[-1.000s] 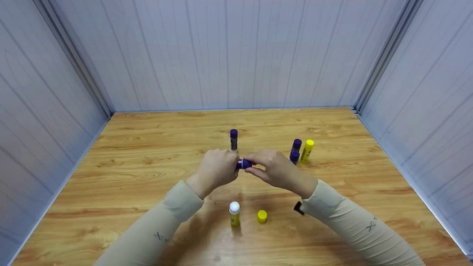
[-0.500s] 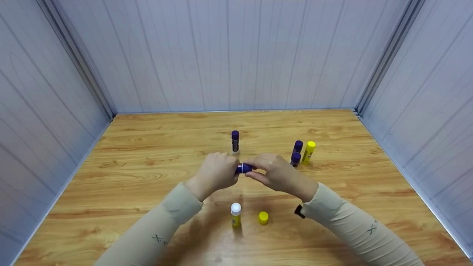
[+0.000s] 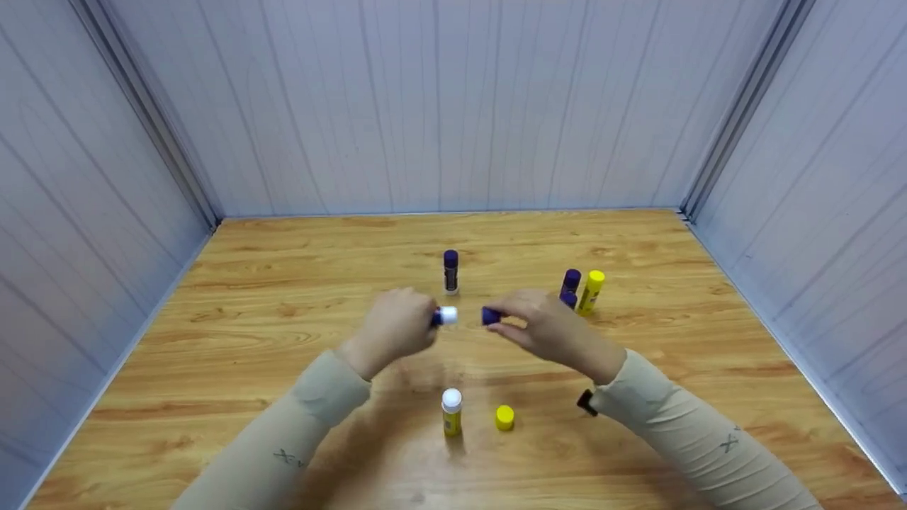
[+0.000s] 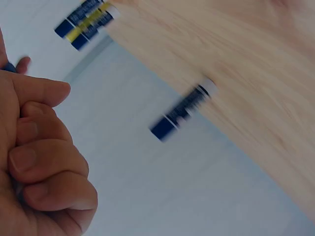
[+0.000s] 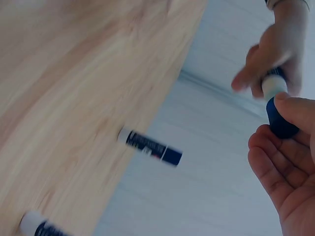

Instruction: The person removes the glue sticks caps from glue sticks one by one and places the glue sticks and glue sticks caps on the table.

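Note:
My left hand (image 3: 397,322) grips a purple glue stick (image 3: 446,316) over the table, its white uncapped end pointing right. Most of the stick's body is hidden in the fist, and the left wrist view shows the fingers (image 4: 49,160) curled tight. Facing it, my right hand (image 3: 549,329) pinches the purple cap (image 3: 490,316) between thumb and fingers. A short gap separates cap and stick in the head view. The right wrist view has the cap (image 5: 280,120) in front of the stick's white end (image 5: 273,87).
Behind the hands stands a capped purple glue stick (image 3: 451,275). Two more purple ones (image 3: 571,280) and a yellow glue stick (image 3: 592,292) stand beyond the right hand. Nearer the front are an uncapped yellow glue stick (image 3: 452,412) with a white top and a yellow cap (image 3: 504,418).
The purple cap has come off the glue stick, baring its white end. My left hand has moved left with the stick, my right hand slightly right with the cap.

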### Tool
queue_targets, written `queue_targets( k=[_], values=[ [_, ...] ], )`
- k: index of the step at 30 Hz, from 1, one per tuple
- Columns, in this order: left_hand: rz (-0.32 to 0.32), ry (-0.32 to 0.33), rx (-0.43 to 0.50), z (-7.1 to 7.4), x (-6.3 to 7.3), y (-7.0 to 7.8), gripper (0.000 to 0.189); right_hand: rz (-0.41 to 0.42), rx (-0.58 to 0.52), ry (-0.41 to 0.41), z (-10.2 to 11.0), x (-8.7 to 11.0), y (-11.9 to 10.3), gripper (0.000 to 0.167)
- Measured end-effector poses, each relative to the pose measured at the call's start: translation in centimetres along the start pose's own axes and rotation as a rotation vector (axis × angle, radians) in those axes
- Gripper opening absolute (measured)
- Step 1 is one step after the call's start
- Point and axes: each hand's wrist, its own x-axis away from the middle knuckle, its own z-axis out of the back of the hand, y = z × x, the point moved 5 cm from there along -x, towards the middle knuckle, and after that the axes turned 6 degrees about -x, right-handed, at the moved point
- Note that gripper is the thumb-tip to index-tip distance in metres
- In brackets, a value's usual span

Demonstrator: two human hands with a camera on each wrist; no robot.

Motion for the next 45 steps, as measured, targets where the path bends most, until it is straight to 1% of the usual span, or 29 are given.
queue_targets(
  k=[3,4,6,9,12,18,24,27,29,35,38,41,45],
  values=[
    [0.083,0.003,-0.023,-0.1,1.0,-2.2,0.026,-0.047,0.036,0.041,1.0,0.7,0.8,0.025],
    [0.096,0.001,-0.033,-0.2,1.2,-2.8,0.028,-0.055,0.045,0.044,1.2,0.8,1.0,0.026],
    [0.095,-0.002,-0.039,-0.5,1.6,-3.3,0.029,-0.055,0.051,0.032,1.4,0.7,1.0,0.026],
    [0.06,0.008,-0.033,-0.8,1.6,-3.1,0.027,-0.038,0.045,0.005,1.2,0.2,0.7,0.027],
    [0.048,0.011,-0.018,-0.8,1.5,-2.7,0.029,-0.035,0.046,0.0,1.1,0.0,0.5,0.027],
    [0.066,0.013,-0.011,-0.7,1.5,-2.8,0.035,-0.076,0.063,-0.002,1.1,0.6,1.0,0.027],
    [0.09,-0.004,0.039,-0.7,1.2,-2.9,0.038,-0.083,0.073,-0.029,1.1,0.7,1.2,0.026],
    [0.121,-0.005,0.087,-0.6,1.0,-2.9,0.042,-0.092,0.066,-0.048,1.1,0.7,1.2,0.026],
    [0.134,0.012,0.128,-0.5,1.0,-3.0,0.044,-0.097,0.064,-0.059,1.1,0.7,1.2,0.026],
    [0.134,0.074,0.266,-0.6,0.8,-2.9,0.048,-0.113,0.054,-0.106,0.6,1.2,1.2,0.028],
    [0.147,0.081,0.345,-0.7,0.7,-2.9,0.049,-0.123,0.055,-0.144,0.3,1.4,1.2,0.029],
    [0.173,0.087,0.424,-0.8,0.6,-2.9,0.049,-0.134,0.05,-0.185,0.0,1.6,1.2,0.03],
    [0.197,0.102,0.546,-0.8,0.5,-3.0,0.043,-0.156,0.033,-0.234,-0.4,1.9,1.2,0.031]
  ],
)
